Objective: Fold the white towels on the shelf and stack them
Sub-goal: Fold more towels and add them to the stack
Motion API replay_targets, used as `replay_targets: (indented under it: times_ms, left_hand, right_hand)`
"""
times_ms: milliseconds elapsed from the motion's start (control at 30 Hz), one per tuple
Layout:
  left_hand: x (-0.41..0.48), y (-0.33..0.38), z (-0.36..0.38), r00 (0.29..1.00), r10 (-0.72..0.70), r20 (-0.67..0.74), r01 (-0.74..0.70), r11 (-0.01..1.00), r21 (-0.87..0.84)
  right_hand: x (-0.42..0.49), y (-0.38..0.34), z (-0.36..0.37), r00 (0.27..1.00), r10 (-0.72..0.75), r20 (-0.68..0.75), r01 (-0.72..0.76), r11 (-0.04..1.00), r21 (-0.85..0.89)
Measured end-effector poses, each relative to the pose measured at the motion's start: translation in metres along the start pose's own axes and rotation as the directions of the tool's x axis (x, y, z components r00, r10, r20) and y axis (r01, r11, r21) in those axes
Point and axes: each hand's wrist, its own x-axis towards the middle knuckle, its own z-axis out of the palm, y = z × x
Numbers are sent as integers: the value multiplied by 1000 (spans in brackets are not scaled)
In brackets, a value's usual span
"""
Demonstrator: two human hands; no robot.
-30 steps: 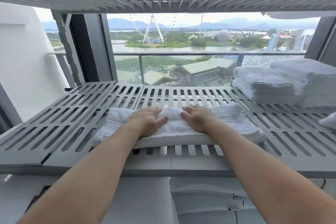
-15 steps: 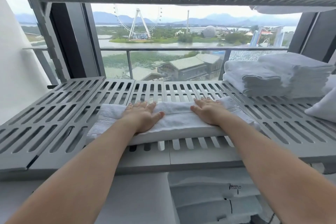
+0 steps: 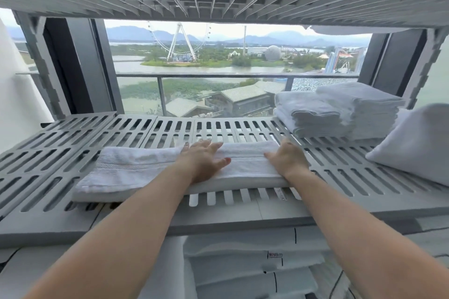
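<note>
Ferris wheel [image 3: 179, 42] way out past the fingers [image 3: 215, 146], white pillow [image 3: 418, 143] off to their right, labelled linens [image 3: 255, 264] stacked below.

Looks like a hotel linen/housekeeping store on a high floor. Evidence:
- tiered grey slotted plastic shelving [image 3: 340, 172], with the ribbed grey underside of the next tier [image 3: 194, 0] overhead
- two stacks of folded white terry towels [image 3: 313, 114] at back right, white fabric pillow [image 3: 418, 143] just beside them
- lower tier packed with folded white bed linen [image 3: 243, 264]; one piece carries a small sewn brand tag [image 3: 275, 255], text too blurred to read reliably
- behind the shelf is a glass-and-metal balcony rail [image 3: 206, 76], with a white Ferris wheel [image 3: 179, 41], a river and grey building roofs [image 3: 243, 94] far below
</note>
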Motion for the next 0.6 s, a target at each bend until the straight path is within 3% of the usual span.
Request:
replay_targets:
  times_ms: [100,300,433,600]
  left_hand:
    - [9,25,10,999,-12,38,11,1000,25]
    - [7,28,22,1000,4,-5,-4,992,129]
    - [1,33,22,999,-21,-39,27,985,172]
    - [-2,38,22,994,-71,-84,86,977,193]
  right_hand:
    - [7,5,-8,999,-25,22,24,999,48]
    - [24,7,-18,962,103,251,-158,965,209]
    - [32,8,-31,893,43,448,-324,752,574]
    - [29,5,-44,808,-64,586,-414,646,642]
